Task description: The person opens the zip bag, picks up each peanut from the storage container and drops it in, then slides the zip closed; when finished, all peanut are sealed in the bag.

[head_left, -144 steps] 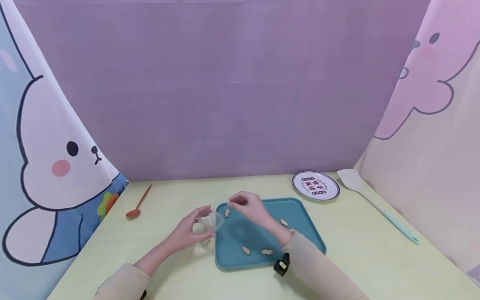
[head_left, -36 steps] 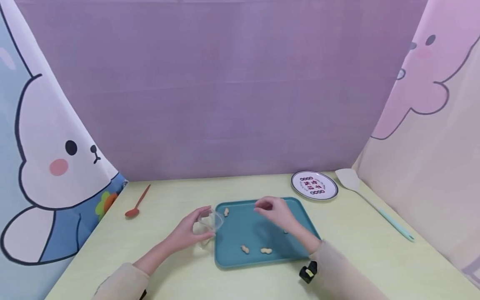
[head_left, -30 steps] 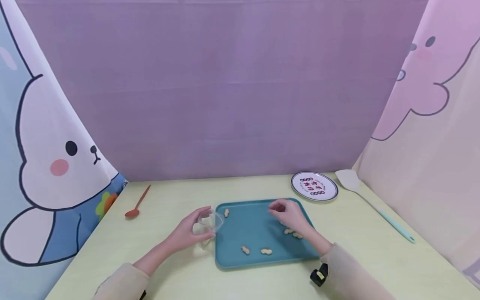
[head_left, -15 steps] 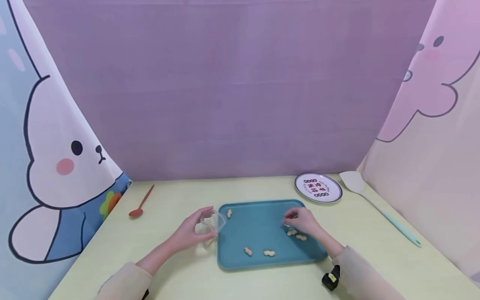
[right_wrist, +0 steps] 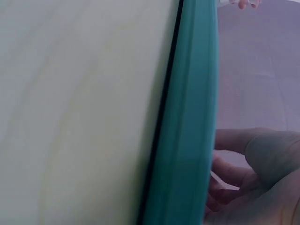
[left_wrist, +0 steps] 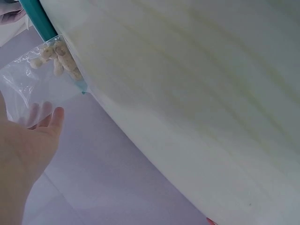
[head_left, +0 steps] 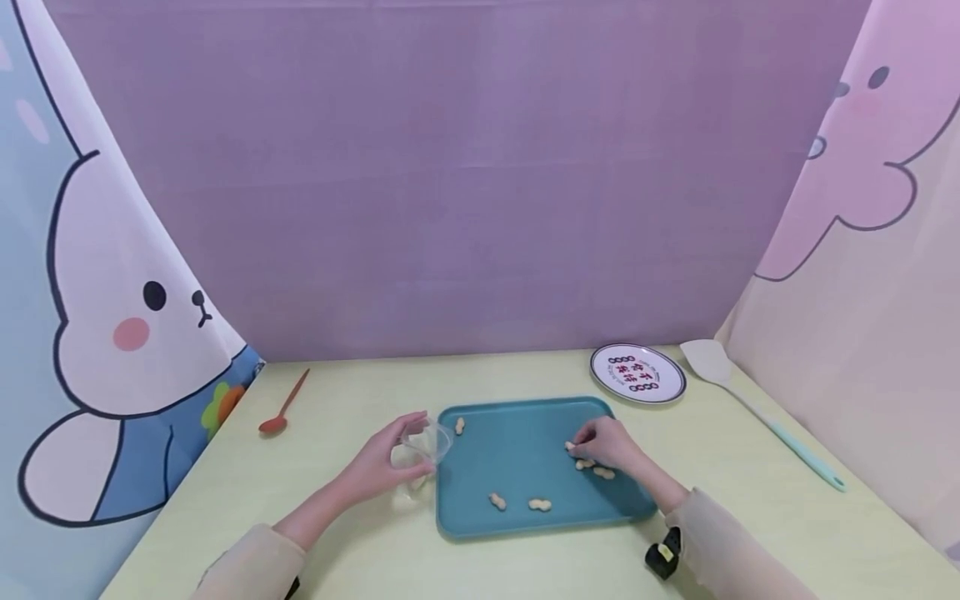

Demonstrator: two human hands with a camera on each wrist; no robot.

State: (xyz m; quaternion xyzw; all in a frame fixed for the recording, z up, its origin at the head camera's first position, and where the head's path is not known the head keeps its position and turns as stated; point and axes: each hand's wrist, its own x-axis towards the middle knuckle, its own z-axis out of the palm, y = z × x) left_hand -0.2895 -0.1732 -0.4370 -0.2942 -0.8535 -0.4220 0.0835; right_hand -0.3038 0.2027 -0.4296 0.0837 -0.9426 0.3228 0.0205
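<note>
My left hand [head_left: 378, 467] holds a clear plastic bag [head_left: 429, 442] at the tray's left edge, its mouth spread between thumb and fingers. Several peanuts [left_wrist: 65, 58] lie at the bottom of the bag in the left wrist view. Over the right part of the blue-green tray [head_left: 517, 467], my right hand [head_left: 609, 444] pinches a peanut [head_left: 569, 447] at its fingertips. Just below those fingertips lie two more peanuts [head_left: 603, 472]. Other peanuts rest near the tray's front edge [head_left: 539, 504] and in its back left corner [head_left: 460, 426]. The tray rim hides the right fingertips in the right wrist view.
A red spoon [head_left: 274, 424] lies at the left of the pale yellow table [head_left: 360, 550]. Behind the tray's right corner is a white plate [head_left: 638, 374] with red characters. A spatula [head_left: 780, 429] with a mint handle lies along the right side.
My right hand has moved from beside the bag rightward and down to the peanuts at the tray's right, where it now pinches one. My left hand stays in place with the bag.
</note>
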